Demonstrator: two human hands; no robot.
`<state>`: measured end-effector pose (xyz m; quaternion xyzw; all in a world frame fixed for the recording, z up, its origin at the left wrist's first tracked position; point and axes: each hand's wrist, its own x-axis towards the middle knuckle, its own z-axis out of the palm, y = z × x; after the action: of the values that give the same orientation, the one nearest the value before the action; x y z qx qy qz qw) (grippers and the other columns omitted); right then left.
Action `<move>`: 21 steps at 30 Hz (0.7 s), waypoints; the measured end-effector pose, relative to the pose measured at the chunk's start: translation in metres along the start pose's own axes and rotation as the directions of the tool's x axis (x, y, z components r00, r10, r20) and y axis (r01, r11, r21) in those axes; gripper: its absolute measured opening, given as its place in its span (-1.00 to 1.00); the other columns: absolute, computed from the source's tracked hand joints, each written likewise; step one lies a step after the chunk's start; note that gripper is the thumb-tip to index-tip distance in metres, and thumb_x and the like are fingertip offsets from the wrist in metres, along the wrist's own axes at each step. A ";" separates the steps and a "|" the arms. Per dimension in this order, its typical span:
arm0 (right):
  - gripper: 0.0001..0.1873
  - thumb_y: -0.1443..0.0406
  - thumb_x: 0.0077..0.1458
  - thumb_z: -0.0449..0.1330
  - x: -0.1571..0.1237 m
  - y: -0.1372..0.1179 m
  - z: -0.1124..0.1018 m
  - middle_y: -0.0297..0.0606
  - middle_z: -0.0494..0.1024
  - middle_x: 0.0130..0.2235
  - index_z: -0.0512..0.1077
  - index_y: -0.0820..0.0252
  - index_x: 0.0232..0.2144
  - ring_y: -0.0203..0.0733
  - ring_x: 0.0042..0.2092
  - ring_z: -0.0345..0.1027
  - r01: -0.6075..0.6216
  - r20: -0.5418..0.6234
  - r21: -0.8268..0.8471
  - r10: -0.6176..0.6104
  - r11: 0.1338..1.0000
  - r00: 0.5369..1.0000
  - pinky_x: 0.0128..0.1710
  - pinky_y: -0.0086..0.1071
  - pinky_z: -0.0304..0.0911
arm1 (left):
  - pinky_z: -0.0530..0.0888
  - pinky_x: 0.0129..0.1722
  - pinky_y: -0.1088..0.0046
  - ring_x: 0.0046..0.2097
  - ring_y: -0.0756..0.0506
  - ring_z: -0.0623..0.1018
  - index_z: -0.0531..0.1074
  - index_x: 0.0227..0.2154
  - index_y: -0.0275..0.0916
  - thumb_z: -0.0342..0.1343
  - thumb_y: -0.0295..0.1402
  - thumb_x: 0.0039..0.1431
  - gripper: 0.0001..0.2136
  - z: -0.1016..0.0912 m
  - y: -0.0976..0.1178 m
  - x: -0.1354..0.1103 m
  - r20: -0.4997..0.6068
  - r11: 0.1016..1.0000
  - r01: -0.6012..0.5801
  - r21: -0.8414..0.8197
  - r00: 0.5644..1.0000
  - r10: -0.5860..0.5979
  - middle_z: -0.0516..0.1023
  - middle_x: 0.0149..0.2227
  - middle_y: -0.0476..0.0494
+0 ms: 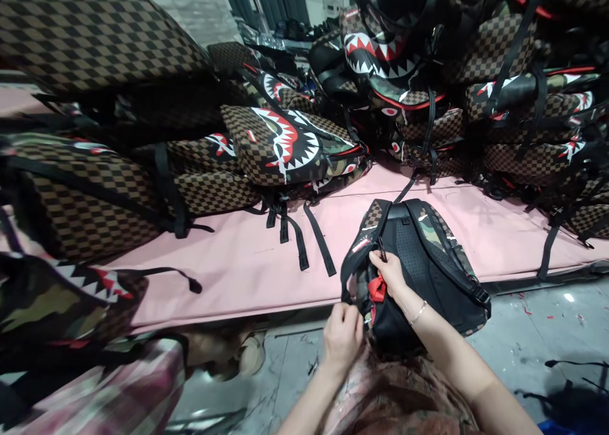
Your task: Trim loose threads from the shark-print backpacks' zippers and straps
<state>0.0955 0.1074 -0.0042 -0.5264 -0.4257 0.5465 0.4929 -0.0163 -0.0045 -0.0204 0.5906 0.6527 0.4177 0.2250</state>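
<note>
A black backpack (pixel 404 270) with checkered and camouflage sides lies at the near edge of the pink-covered table, its padded back and shoulder straps facing up. My left hand (pixel 342 337) is closed in a fist at its lower left edge, gripping the end of the left shoulder strap (pixel 351 279). Above the backpack's left side, my right hand (pixel 392 275) is closed in a pinch. A slender dark thing shows at its fingertips, too small to name. Bright red material (pixel 377 289) sits just below that hand, against the bag.
Stacked checkered backpacks with shark-mouth prints (pixel 295 143) stand along the left and back of the pink table (pixel 247 264). More piles (pixel 523 118) rise at the right. Loose straps (pixel 299 241) hang over the surface. At lower left is another person's plaid clothing (pixel 118 397).
</note>
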 end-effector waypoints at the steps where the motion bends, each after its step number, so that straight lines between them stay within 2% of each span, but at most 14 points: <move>1: -0.64 0.05 -0.21 0.20 0.006 -0.003 0.003 -0.49 0.18 -0.65 0.18 0.18 -0.63 -0.41 -0.60 0.04 -0.011 -0.007 0.017 0.011 1.000 1.000 -0.60 -0.49 0.02 | 0.24 -0.43 0.46 -0.47 -0.05 0.32 0.34 -0.63 -0.15 0.02 -0.43 -0.01 -0.86 -0.002 0.004 -0.005 0.085 0.999 -0.043 0.013 0.996 0.041 0.30 -0.48 -0.09; 3: -0.61 0.09 -0.29 0.23 0.011 -0.008 0.005 -0.53 0.11 -0.67 0.11 0.15 -0.67 -0.44 -0.61 -0.05 -0.028 -0.013 0.048 0.029 0.998 1.000 -0.61 -0.50 -0.05 | 0.21 -0.52 0.48 -0.53 -0.02 0.32 0.36 -0.62 -0.13 0.01 -0.45 0.00 -0.85 -0.011 0.013 -0.010 0.298 0.990 -0.140 -0.007 0.945 0.136 0.34 -0.49 -0.06; 5: -0.61 0.14 -0.33 0.25 0.005 -0.010 0.004 -0.55 0.08 -0.67 0.08 0.15 -0.68 -0.45 -0.61 -0.09 -0.042 -0.001 0.066 0.042 0.997 0.999 -0.60 -0.50 -0.08 | 0.23 -0.52 0.50 -0.52 -0.02 0.36 0.39 -0.60 -0.13 0.02 -0.44 0.02 -0.84 -0.024 0.018 -0.008 0.415 0.976 -0.195 -0.093 0.884 0.216 0.38 -0.50 -0.04; 6: -0.62 0.16 -0.34 0.25 -0.002 -0.010 0.001 -0.55 0.08 -0.67 0.08 0.15 -0.69 -0.45 -0.60 -0.10 -0.052 0.016 0.068 0.051 0.996 0.999 -0.60 -0.51 -0.10 | 0.27 -0.48 0.50 -0.48 -0.03 0.39 0.40 -0.58 -0.13 0.03 -0.43 0.04 -0.85 -0.030 0.019 -0.003 0.398 0.972 -0.189 -0.138 0.888 0.230 0.40 -0.50 -0.05; 7: -0.62 0.18 -0.35 0.26 -0.011 -0.009 -0.001 -0.55 0.07 -0.67 0.08 0.15 -0.70 -0.45 -0.60 -0.11 -0.064 0.040 0.067 0.061 0.996 0.997 -0.60 -0.51 -0.11 | 0.31 -0.42 0.49 -0.43 -0.05 0.42 0.42 -0.53 -0.12 0.02 -0.40 0.06 -0.87 -0.036 0.019 0.006 0.344 0.971 -0.168 -0.168 0.914 0.217 0.42 -0.48 -0.06; 9: -0.63 0.20 -0.37 0.26 -0.031 -0.006 -0.007 -0.55 0.06 -0.68 0.09 0.15 -0.72 -0.45 -0.60 -0.11 -0.098 0.108 0.057 0.091 0.994 0.990 -0.59 -0.51 -0.10 | 0.36 -0.29 0.45 -0.31 -0.09 0.45 0.45 -0.40 -0.12 0.03 -0.36 0.09 -0.89 -0.044 0.015 0.029 0.172 0.976 -0.098 -0.195 0.976 0.133 0.46 -0.39 -0.10; 10: -0.64 0.20 -0.38 0.27 -0.041 -0.004 -0.009 -0.54 0.08 -0.68 0.10 0.16 -0.72 -0.44 -0.61 -0.10 -0.119 0.149 0.050 0.110 0.992 0.983 -0.59 -0.51 -0.08 | 0.37 -0.24 0.42 -0.25 -0.10 0.45 0.46 -0.33 -0.12 0.04 -0.34 0.08 -0.87 -0.045 0.012 0.043 0.115 0.976 -0.069 -0.208 0.989 0.094 0.46 -0.32 -0.12; 11: -0.65 0.20 -0.38 0.27 -0.051 -0.002 -0.011 -0.53 0.10 -0.68 0.12 0.16 -0.72 -0.44 -0.60 -0.07 -0.140 0.188 0.042 0.130 0.989 0.974 -0.58 -0.50 -0.06 | 0.37 -0.20 0.40 -0.19 -0.12 0.44 0.46 -0.27 -0.12 0.06 -0.33 0.06 -0.83 -0.044 0.009 0.057 0.118 0.972 -0.052 -0.231 0.990 0.081 0.45 -0.25 -0.15; 13: -0.67 0.18 -0.36 0.26 -0.064 0.002 -0.013 -0.50 0.16 -0.66 0.16 0.18 -0.70 -0.42 -0.59 -0.01 -0.174 0.241 0.027 0.163 0.984 0.957 -0.57 -0.49 0.00 | 0.35 -0.09 0.32 -0.08 -0.15 0.39 0.48 -0.22 -0.12 0.08 -0.31 0.04 -0.77 -0.038 0.003 0.082 0.235 0.958 -0.028 -0.286 0.967 0.098 0.40 -0.14 -0.18; 16: -0.71 0.16 -0.32 0.24 -0.071 0.008 -0.013 -0.48 0.20 -0.64 0.22 0.19 -0.65 -0.40 -0.57 0.03 -0.189 0.256 0.000 0.182 0.982 0.949 -0.54 -0.49 0.03 | 0.25 0.04 0.23 0.01 -0.18 0.34 0.53 -0.30 -0.13 0.12 -0.30 -0.01 -0.81 -0.028 -0.004 0.104 0.397 0.952 0.003 -0.307 0.909 0.125 0.38 -0.11 -0.19; 21: -0.74 0.18 -0.27 0.24 -0.065 0.021 -0.015 -0.52 0.14 -0.65 0.24 0.19 -0.64 -0.42 -0.58 -0.03 -0.144 0.238 -0.078 0.159 0.987 0.958 -0.57 -0.51 -0.04 | 0.17 0.06 0.19 -0.01 -0.20 0.32 0.55 -0.50 -0.12 0.21 -0.35 -0.12 -0.93 -0.023 -0.003 0.106 0.471 0.973 -0.051 -0.227 0.868 0.155 0.41 -0.16 -0.14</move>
<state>0.1061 0.0394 -0.0159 -0.5008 -0.4575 0.6302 0.3778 -0.0574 0.0914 0.0107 0.6841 0.4956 0.3331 0.4190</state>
